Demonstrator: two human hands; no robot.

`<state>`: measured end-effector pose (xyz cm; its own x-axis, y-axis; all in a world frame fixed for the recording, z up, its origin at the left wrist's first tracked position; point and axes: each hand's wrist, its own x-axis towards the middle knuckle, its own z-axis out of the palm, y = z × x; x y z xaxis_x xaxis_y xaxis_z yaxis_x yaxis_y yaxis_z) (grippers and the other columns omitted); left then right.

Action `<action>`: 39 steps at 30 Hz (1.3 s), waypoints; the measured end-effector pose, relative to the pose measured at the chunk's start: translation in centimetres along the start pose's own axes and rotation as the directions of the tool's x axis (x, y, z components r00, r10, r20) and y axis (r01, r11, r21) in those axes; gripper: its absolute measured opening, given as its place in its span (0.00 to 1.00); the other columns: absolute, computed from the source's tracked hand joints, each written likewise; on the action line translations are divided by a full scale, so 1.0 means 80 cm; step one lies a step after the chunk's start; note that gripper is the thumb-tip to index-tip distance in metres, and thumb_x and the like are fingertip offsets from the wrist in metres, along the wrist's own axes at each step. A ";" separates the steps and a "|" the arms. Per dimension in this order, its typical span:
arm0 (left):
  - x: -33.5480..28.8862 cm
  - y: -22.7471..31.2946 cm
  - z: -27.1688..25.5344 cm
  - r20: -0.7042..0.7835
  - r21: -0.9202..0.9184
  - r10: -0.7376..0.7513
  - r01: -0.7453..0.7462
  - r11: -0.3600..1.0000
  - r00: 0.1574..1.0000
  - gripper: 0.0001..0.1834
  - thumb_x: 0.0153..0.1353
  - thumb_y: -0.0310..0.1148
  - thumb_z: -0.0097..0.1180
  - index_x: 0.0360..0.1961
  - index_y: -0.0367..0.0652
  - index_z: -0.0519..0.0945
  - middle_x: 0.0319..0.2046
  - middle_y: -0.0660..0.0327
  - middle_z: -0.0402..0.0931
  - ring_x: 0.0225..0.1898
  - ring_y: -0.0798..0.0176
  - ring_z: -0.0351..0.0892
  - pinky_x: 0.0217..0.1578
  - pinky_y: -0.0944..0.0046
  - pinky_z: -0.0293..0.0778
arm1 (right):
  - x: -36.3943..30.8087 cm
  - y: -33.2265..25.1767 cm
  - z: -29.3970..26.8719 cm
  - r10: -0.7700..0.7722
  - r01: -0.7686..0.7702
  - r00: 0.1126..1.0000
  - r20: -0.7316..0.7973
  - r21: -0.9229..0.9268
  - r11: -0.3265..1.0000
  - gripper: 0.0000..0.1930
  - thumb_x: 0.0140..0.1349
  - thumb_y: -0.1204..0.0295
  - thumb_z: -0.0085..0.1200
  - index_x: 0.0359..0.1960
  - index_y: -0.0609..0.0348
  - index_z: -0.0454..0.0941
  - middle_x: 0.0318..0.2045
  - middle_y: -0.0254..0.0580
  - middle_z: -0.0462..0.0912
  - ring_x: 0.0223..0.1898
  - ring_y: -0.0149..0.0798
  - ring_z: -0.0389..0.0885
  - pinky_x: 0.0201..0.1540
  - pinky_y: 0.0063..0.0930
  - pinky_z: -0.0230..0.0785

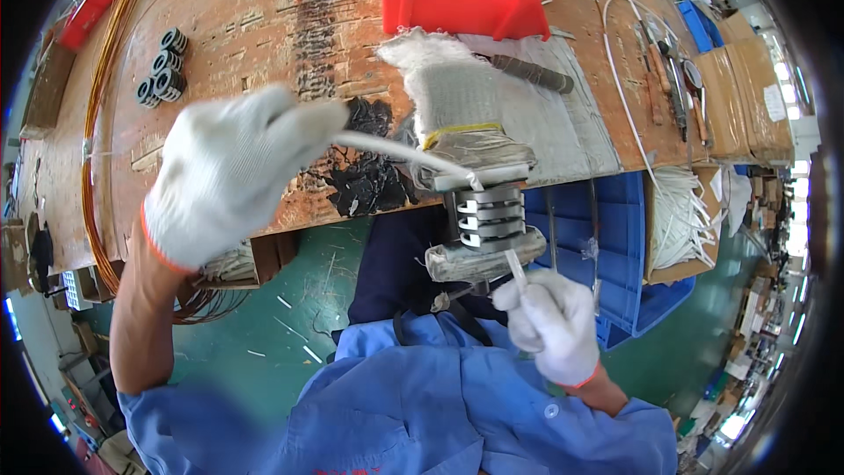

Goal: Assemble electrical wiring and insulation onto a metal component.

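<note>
My left hand (224, 167), in a white knit glove, is closed around one end of a white flexible tube (400, 149) and pulls it out to the left. The tube runs to a dark grey slotted cylinder (491, 218) with several stacked rings. That cylinder sits between the padded jaws of a vise (479, 154), wrapped in cloth and clear film, at the table's front edge. Lower right, my gloved right hand (556, 321) pinches a narrow white piece (516, 270) that reaches up to the cylinder. Whether both white pieces are one length is hidden by the cylinder.
Several dark ring stacks (164, 70) stand on the worn wooden table (237, 53). A red bin (466, 9) holds white tubes. Hand tools (673, 79) lie at right, beside cardboard boxes (747, 97). A blue crate (615, 255) stands below the table; copper-coloured wires (95, 141) hang at left.
</note>
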<state>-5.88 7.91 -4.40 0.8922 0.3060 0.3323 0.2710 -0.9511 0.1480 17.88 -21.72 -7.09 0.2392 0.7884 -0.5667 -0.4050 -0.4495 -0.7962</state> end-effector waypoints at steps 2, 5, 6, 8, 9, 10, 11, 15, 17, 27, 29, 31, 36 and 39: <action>-0.036 0.028 -0.004 0.038 -0.082 -0.132 0.135 0.987 0.991 0.18 0.62 0.25 0.69 0.54 0.44 0.86 0.26 0.58 0.75 0.23 0.53 0.79 0.24 0.53 0.73 | 0.012 -0.007 -0.017 0.002 0.000 0.996 0.088 -0.022 1.000 0.17 0.83 0.66 0.54 0.48 0.74 0.84 0.20 0.27 0.71 0.19 0.19 0.62 0.22 0.20 0.51; -0.084 0.079 -0.004 0.119 -0.181 -0.309 0.326 0.928 0.944 0.20 0.60 0.29 0.74 0.54 0.44 0.84 0.27 0.58 0.80 0.22 0.54 0.81 0.21 0.54 0.75 | 0.021 -0.003 -0.022 -0.012 0.015 0.987 0.159 -0.020 1.000 0.17 0.83 0.66 0.54 0.48 0.74 0.84 0.20 0.26 0.71 0.19 0.19 0.62 0.22 0.20 0.51; -0.101 0.096 0.008 0.111 -0.283 -0.338 0.356 0.891 0.935 0.19 0.61 0.28 0.73 0.52 0.43 0.84 0.28 0.59 0.81 0.23 0.55 0.82 0.21 0.53 0.76 | 0.021 -0.001 -0.020 -0.021 0.022 0.984 0.175 -0.001 1.000 0.17 0.84 0.66 0.53 0.48 0.74 0.84 0.21 0.26 0.72 0.19 0.19 0.62 0.22 0.20 0.51; -0.119 0.150 0.031 0.314 -0.094 -0.174 0.213 0.973 0.933 0.12 0.65 0.34 0.67 0.46 0.42 0.84 0.27 0.66 0.77 0.22 0.62 0.79 0.18 0.56 0.72 | 0.017 0.002 -0.006 -0.052 0.056 0.991 0.120 -0.034 0.998 0.18 0.84 0.65 0.52 0.49 0.72 0.85 0.21 0.26 0.73 0.20 0.19 0.63 0.23 0.20 0.52; -0.123 0.188 0.053 0.283 -0.270 -0.192 0.270 0.924 0.940 0.11 0.65 0.34 0.67 0.45 0.42 0.84 0.27 0.64 0.77 0.22 0.61 0.79 0.19 0.56 0.72 | 0.013 0.004 0.007 -0.067 0.073 0.993 0.093 -0.055 0.996 0.18 0.85 0.64 0.51 0.49 0.70 0.85 0.22 0.26 0.74 0.21 0.19 0.64 0.23 0.20 0.53; -0.125 0.226 0.077 0.256 -0.444 -0.203 0.301 0.844 0.945 0.10 0.64 0.33 0.67 0.45 0.43 0.83 0.28 0.62 0.76 0.22 0.59 0.79 0.20 0.55 0.72 | 0.009 0.017 0.019 -0.157 0.165 0.986 0.051 -0.254 0.953 0.17 0.85 0.64 0.51 0.51 0.67 0.85 0.25 0.27 0.78 0.23 0.19 0.68 0.25 0.20 0.61; -0.128 0.265 0.102 0.228 -0.598 -0.216 0.312 0.738 0.949 0.10 0.64 0.32 0.67 0.44 0.43 0.83 0.28 0.60 0.76 0.22 0.58 0.80 0.21 0.54 0.72 | 0.007 0.028 0.036 -0.229 0.229 0.973 0.031 -0.264 0.937 0.13 0.83 0.66 0.55 0.52 0.65 0.86 0.30 0.29 0.83 0.28 0.20 0.77 0.31 0.21 0.71; -0.088 0.263 0.128 0.032 -0.604 -0.098 0.098 0.791 0.995 0.13 0.65 0.34 0.69 0.31 0.40 0.77 0.21 0.59 0.74 0.20 0.52 0.80 0.21 0.56 0.75 | 0.018 0.029 0.033 -0.247 0.265 0.964 0.098 -0.378 0.887 0.12 0.74 0.68 0.68 0.46 0.66 0.84 0.34 0.39 0.89 0.34 0.23 0.84 0.36 0.23 0.76; -0.076 0.236 0.105 0.067 -0.367 0.063 -0.034 0.929 0.996 0.20 0.66 0.47 0.68 0.22 0.50 0.76 0.14 0.63 0.68 0.15 0.54 0.76 0.19 0.54 0.71 | 0.020 0.026 0.022 -0.259 0.279 0.960 0.109 -0.484 0.830 0.11 0.74 0.69 0.67 0.44 0.66 0.85 0.32 0.38 0.88 0.32 0.24 0.82 0.33 0.24 0.75; 0.003 0.118 0.102 -0.122 -0.508 -0.172 0.087 0.857 0.978 0.50 0.46 0.46 0.86 0.69 0.42 0.76 0.71 0.47 0.73 0.79 0.37 0.63 0.78 0.42 0.62 | 0.002 -0.003 -0.002 -0.302 0.279 0.953 0.019 -0.440 0.854 0.11 0.82 0.67 0.55 0.47 0.65 0.81 0.26 0.32 0.78 0.27 0.23 0.73 0.30 0.25 0.67; 0.006 0.138 0.116 -0.202 -0.502 -0.178 0.054 0.863 0.963 0.52 0.45 0.42 0.86 0.70 0.39 0.72 0.71 0.46 0.73 0.79 0.34 0.62 0.79 0.40 0.61 | -0.011 -0.005 0.019 -0.445 0.389 0.892 0.074 -0.625 0.677 0.09 0.81 0.70 0.56 0.48 0.66 0.80 0.23 0.37 0.74 0.23 0.27 0.73 0.25 0.30 0.67; 0.013 0.152 0.130 -0.313 -0.480 -0.221 0.047 0.876 0.924 0.51 0.45 0.39 0.84 0.70 0.37 0.71 0.70 0.44 0.73 0.77 0.32 0.65 0.78 0.40 0.63 | -0.012 0.039 0.055 -0.734 0.591 0.548 0.401 -0.807 0.001 0.09 0.76 0.71 0.60 0.48 0.66 0.81 0.25 0.43 0.79 0.21 0.38 0.79 0.23 0.36 0.70; 0.008 0.144 0.152 -0.464 -0.434 -0.190 -0.035 0.900 0.865 0.40 0.58 0.41 0.77 0.67 0.35 0.73 0.68 0.40 0.74 0.74 0.30 0.69 0.74 0.39 0.67 | -0.066 0.134 0.065 -0.746 0.707 0.559 0.361 -0.678 0.202 0.19 0.69 0.71 0.68 0.57 0.67 0.83 0.41 0.50 0.90 0.32 0.44 0.90 0.32 0.36 0.81; 0.000 0.139 0.148 -0.422 -0.474 -0.224 -0.003 0.881 0.879 0.42 0.60 0.49 0.77 0.68 0.34 0.74 0.71 0.40 0.73 0.77 0.32 0.66 0.76 0.40 0.66 | -0.083 0.213 -0.081 -0.750 0.343 0.623 0.221 -0.939 0.008 0.16 0.59 0.82 0.59 0.49 0.62 0.86 0.40 0.50 0.90 0.38 0.51 0.90 0.42 0.44 0.84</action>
<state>1.39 -3.13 -13.81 0.5709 0.4996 0.6515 0.0648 -0.8185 0.5708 15.10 -37.35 -18.24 0.2580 0.9214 0.2906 0.9076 -0.1281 -0.3997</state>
